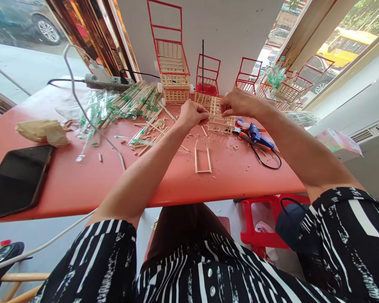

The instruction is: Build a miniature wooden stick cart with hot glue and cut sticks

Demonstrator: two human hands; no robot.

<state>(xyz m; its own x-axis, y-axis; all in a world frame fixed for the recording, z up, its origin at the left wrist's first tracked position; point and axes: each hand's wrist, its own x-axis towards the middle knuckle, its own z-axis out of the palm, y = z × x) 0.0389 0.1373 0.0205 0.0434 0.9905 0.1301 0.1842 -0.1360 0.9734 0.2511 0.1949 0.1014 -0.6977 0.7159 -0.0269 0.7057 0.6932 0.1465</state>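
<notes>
A small basket (221, 125) built of thin wooden sticks rests on the red table between my hands. My right hand (241, 103) is closed on its upper rim, thumb and fingers pinching the sticks. At the basket's left side is my left hand (192, 113), thumb and fingertips pressed together; whatever is between them is too small to make out. Nearer to me lies an open-ended stick frame (203, 171). A blue glue gun (257, 134) lies right of the basket, beside orange-handled pliers (249, 138).
Red-handled stick carts (172, 59) stand along the wall. Wrapped chopsticks (135, 101) and loose stick pieces spread on the left. A white cable (96, 126) crosses there, near a power strip (107, 82), a crumpled brown wrapper (42, 131) and a phone (17, 179).
</notes>
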